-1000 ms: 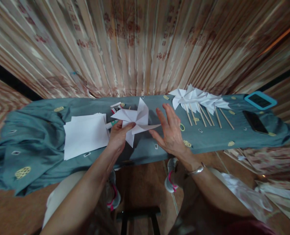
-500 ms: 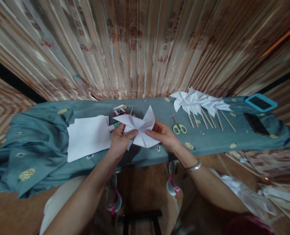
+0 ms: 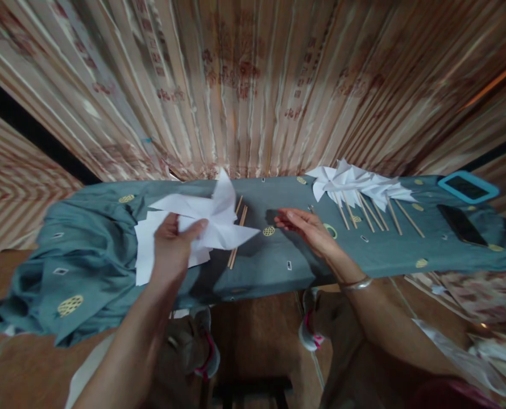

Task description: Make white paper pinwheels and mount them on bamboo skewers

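A folded white paper pinwheel [image 3: 223, 218] is pinched at its centre by my left hand [image 3: 174, 238], thumb on top. It hovers over the stack of white paper [image 3: 145, 253] and partly hides it. Thin wooden sticks [image 3: 233, 258] lie on the cloth just right of the pinwheel, partly covered by its blades. My right hand [image 3: 304, 227] is off the pinwheel, above the cloth, its fingers loosely stretched out with nothing visible in them. Behind that hand the scissors [image 3: 330, 230] are mostly hidden; part of a green handle shows.
Several finished pinwheels on sticks [image 3: 359, 184] lie overlapping at the right rear of the cloth-covered table [image 3: 274, 278]. Farther right are a blue-framed device [image 3: 468, 187] and a dark phone [image 3: 461, 224]. A pleated curtain [image 3: 253, 85] hangs along the back edge.
My right hand has let go of the pinwheel and moved right. My left hand has carried the pinwheel left, over the paper stack, and the sticks now show more fully.
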Motion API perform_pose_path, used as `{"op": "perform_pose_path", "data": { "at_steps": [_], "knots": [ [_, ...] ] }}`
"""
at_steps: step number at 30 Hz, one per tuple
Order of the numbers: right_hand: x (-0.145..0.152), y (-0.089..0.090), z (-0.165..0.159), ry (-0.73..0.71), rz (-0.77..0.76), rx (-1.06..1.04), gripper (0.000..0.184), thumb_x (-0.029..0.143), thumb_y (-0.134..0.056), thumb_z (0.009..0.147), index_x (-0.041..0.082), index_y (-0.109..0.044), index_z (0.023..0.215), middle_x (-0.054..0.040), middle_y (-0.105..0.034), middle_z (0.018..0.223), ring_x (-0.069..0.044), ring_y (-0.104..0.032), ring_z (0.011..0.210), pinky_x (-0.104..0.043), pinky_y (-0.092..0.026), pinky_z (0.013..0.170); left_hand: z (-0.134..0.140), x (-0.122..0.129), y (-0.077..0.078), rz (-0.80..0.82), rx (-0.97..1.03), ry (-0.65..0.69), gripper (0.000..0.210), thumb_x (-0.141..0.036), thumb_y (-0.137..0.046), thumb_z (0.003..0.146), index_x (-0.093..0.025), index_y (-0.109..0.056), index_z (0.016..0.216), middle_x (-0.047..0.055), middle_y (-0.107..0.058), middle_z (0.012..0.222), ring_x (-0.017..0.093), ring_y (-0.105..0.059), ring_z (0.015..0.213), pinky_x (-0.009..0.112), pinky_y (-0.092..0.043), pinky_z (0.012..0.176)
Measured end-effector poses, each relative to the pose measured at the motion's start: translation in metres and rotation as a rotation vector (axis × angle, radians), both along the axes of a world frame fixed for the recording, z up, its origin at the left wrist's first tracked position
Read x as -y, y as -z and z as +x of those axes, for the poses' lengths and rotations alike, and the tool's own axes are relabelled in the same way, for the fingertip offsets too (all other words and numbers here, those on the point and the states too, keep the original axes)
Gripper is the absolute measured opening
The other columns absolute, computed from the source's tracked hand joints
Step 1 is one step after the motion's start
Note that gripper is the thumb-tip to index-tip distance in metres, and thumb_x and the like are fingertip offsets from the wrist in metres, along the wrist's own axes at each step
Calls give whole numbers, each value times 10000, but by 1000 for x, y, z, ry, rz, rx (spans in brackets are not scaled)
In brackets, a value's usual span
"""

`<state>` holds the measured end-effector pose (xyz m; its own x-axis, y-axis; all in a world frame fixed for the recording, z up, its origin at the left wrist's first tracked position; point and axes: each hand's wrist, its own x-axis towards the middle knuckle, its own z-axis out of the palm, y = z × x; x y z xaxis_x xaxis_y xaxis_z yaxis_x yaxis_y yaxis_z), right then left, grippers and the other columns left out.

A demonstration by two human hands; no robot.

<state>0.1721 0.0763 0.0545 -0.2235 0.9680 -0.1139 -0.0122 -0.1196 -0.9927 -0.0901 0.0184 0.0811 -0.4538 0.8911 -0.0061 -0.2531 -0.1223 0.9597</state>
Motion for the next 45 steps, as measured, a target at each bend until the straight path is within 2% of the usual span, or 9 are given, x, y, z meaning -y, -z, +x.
{"op": "perform_pose_path", "data": {
  "at_steps": [3,8,13,18,21,24,27,36,45],
  "knots": [
    [-6,18,-4,-14,63,126,399,463,-779,662,188,-727,945,-54,-742,872,-157,-653,774,-293,-480,758,-30,-5,-14,93,42,-133,299,-146,-799,520,-147,-674,792,-13,-722,788,111,-607,643,249,-508,682],
    [-6,42,-25,-77,222,370,273,413,-670,743,181,-731,873,-30,-709,725,-141,-589,614,-261,-430,588,-42,-2,-22,111,119,-197,265,-115,-794,511,-141,-655,735,-15,-723,755,114,-629,680,261,-521,733],
    [-21,40,-60,-126,403,626,290,333,-509,858,152,-714,956,-33,-710,742,-131,-592,595,-224,-420,536,-49,-4,-21,145,146,-212,252,-132,-807,520,-157,-658,720,-17,-718,770,121,-639,718,255,-525,750],
    [-56,14,-105,-178,505,818,249,228,-520,863,174,-726,992,-18,-713,759,-146,-622,665,-234,-445,627,-61,-11,-14,204,76,-230,244,-187,-800,608,-198,-662,808,-36,-718,821,141,-657,781,268,-537,749],
    [-76,1,-130,-233,585,953,253,148,-522,840,182,-748,950,-58,-728,914,-193,-647,873,-279,-466,801,-63,-12,-14,207,111,-229,279,-198,-811,598,-197,-665,836,-27,-719,826,146,-665,782,272,-547,748],
    [-87,-1,-148,-270,664,1068,248,97,-545,798,167,-758,906,-123,-633,1235,-263,-533,1184,-356,-400,999,-61,-10,-18,221,169,-239,323,-195,-829,544,-185,-668,824,-15,-718,808,152,-674,761,277,-554,749],
    [-93,3,-157,-298,703,1146,235,101,-554,792,148,-753,907,-158,-567,1318,-296,-446,1281,-408,-367,1050,-60,-9,-20,216,191,-248,336,-204,-835,504,-176,-669,795,-15,-717,768,139,-667,715,262,-556,723],
    [-110,16,-168,-322,719,1127,150,81,-582,759,112,-728,750,-186,-678,1079,-280,-559,1142,-374,-386,1027,-59,-6,-22,195,233,-254,355,-201,-838,483,-164,-683,801,-1,-708,735,126,-641,647,263,-556,691],
    [-110,27,-163,-121,532,760,146,90,-590,731,168,-649,623,-107,-714,996,-236,-546,1196,-362,-404,1026,-57,-4,-21,184,219,-243,306,-209,-840,487,-164,-679,743,0,-704,740,119,-624,634,249,-548,666]
  ]
}}
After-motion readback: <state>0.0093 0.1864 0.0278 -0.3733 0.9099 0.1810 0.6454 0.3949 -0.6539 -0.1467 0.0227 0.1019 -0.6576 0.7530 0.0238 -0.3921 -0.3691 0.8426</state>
